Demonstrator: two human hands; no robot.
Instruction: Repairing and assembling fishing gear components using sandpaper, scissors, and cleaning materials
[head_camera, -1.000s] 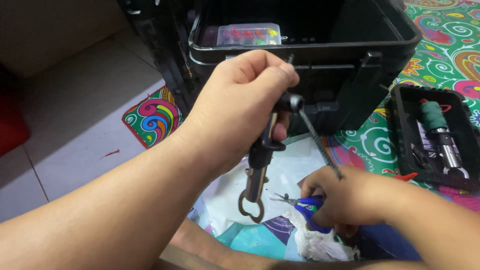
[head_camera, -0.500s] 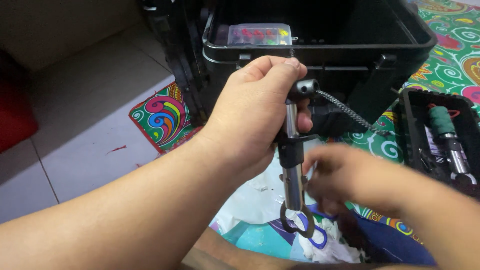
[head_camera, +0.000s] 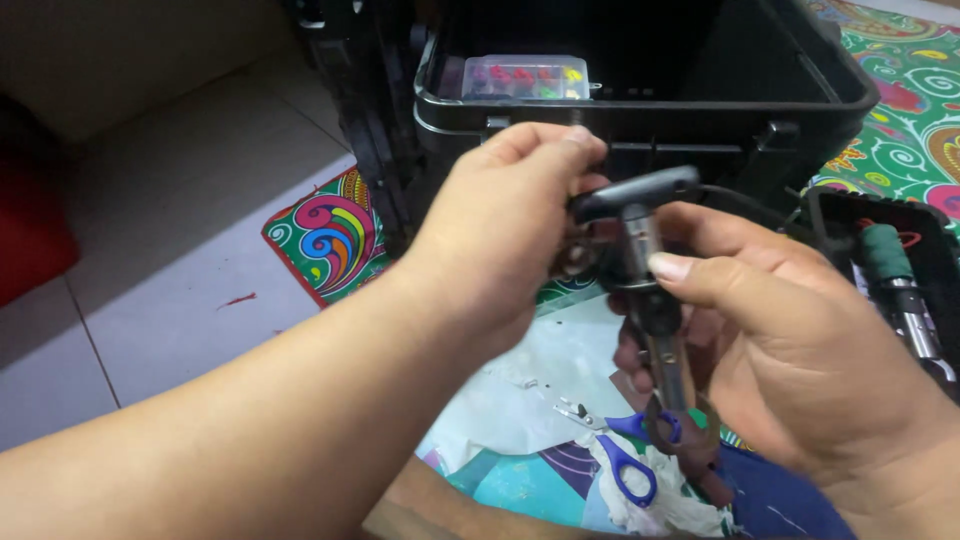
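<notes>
Both hands close on one tool: the left hand (head_camera: 505, 235) wraps the dark T-shaped handle of a metal fish lip gripper (head_camera: 650, 300), while the right hand (head_camera: 790, 350) pinches its shaft just below that handle, thumb across the front and fingers behind. The tool hangs upright between the palms, its hooked claw at the bottom, directly above the blue-handled scissors (head_camera: 625, 455) lying on crumpled white cloth (head_camera: 660, 500). A dark cord runs off the handle's right end toward the case behind; as I judge it, that cord could snag on the case rim if the tool is pulled away, and the sprung claw could nip a fingertip of the lower hand if it slides down the shaft. A slip of the grip would drop the tool onto the scissors. Beyond the grip stands an open black tackle box (head_camera: 640, 110), holding a clear compartment box (head_camera: 525, 78) of small coloured pieces. To the right of the grip lies a shallow black case (head_camera: 925, 215) with a green-handled tool (head_camera: 890, 265) in it.
</notes>
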